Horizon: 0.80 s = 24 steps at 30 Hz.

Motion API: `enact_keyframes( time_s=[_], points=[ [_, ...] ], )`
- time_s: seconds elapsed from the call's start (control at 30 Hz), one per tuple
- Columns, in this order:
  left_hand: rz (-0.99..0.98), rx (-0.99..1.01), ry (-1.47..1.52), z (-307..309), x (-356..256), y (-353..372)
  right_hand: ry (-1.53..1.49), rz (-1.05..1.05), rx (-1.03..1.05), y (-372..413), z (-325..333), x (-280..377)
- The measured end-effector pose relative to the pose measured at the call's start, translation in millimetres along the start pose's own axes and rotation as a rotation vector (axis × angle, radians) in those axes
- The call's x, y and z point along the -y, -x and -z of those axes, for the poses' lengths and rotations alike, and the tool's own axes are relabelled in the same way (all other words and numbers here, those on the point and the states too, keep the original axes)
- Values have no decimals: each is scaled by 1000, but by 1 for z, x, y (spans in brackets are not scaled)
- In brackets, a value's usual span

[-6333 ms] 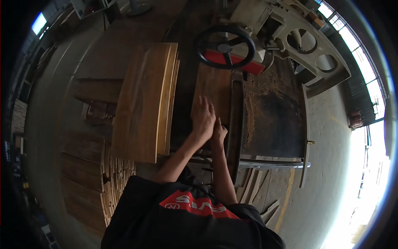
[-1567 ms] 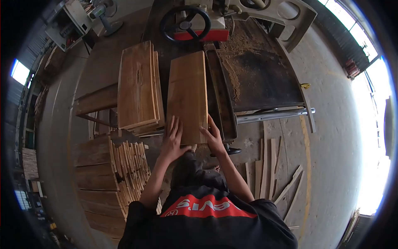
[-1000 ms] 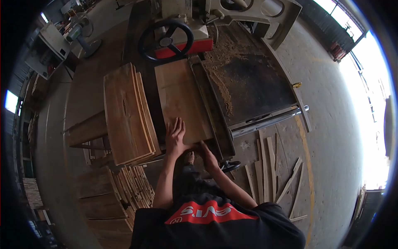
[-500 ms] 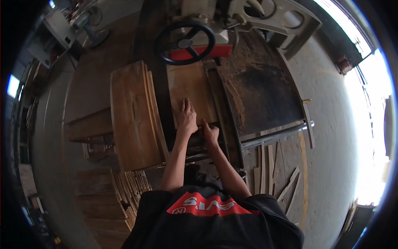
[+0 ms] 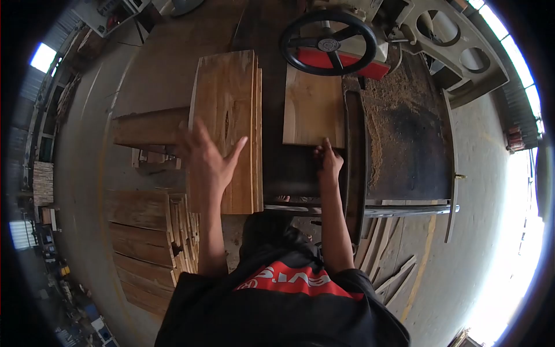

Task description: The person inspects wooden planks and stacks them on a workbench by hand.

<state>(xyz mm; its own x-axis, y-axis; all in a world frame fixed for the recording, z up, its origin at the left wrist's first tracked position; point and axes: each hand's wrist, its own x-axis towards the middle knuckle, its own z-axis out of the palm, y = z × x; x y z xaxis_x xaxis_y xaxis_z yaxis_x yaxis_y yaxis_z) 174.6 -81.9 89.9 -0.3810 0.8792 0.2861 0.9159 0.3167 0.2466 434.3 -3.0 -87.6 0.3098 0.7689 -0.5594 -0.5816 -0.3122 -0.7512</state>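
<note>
A flat wooden board (image 5: 314,110) lies on the dark machine table beside the fence (image 5: 355,168), its far end passing under the handwheel. My right hand (image 5: 329,163) is at the board's near edge, fingers curled and thumb resting on top. To the left, my left hand (image 5: 209,159) is spread open over a stack of wide wooden boards (image 5: 222,110), its fingers blurred by motion. The stack stands lengthwise beside the bare strip of table.
A black handwheel (image 5: 328,44) and a red guard (image 5: 370,70) belong to the machine ahead. Sawdust (image 5: 378,127) covers part of the right table. More stacked planks (image 5: 141,243) are low on the left, and thin offcuts (image 5: 399,277) lie on the floor at right.
My left hand has left the board and swung left over the stack. The board has slid forward toward the machine, with my right hand staying at its near edge. The view has shifted.
</note>
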Motion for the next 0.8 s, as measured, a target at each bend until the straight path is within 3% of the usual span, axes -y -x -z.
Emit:
enact_keyframes(
  time_s=[0.07,0.17,0.23,0.33,0.4,0.43,0.47,0.53,0.57,0.7,0.77,0.8],
  points=[
    [239,48,-149,-8,24,15,18,-1,3,-9,-9,4],
    [294,-38,124,-23,35,31,-65,-2,87,-36,-11,0],
    [279,-62,107,-26,28,36,-91,7,58,-32,-23,0],
    [254,-74,149,-26,13,52,226,139,352,15,-33,-7],
    [270,-46,136,-23,1,71,454,-12,532,72,-32,-9],
    [205,-123,153,-26,-3,82,474,17,675,108,-28,-7],
    [256,-53,231,-19,-11,93,492,45,816,133,-25,-1],
    [339,100,379,4,-24,111,578,261,855,142,-10,10],
    [315,62,559,9,-23,117,621,365,868,149,2,16],
    [83,35,901,25,-11,154,471,258,900,182,39,52],
    [36,67,1055,39,-11,173,357,128,817,194,67,49],
    [112,89,1152,40,-21,184,315,66,775,201,84,48]
  ],
)
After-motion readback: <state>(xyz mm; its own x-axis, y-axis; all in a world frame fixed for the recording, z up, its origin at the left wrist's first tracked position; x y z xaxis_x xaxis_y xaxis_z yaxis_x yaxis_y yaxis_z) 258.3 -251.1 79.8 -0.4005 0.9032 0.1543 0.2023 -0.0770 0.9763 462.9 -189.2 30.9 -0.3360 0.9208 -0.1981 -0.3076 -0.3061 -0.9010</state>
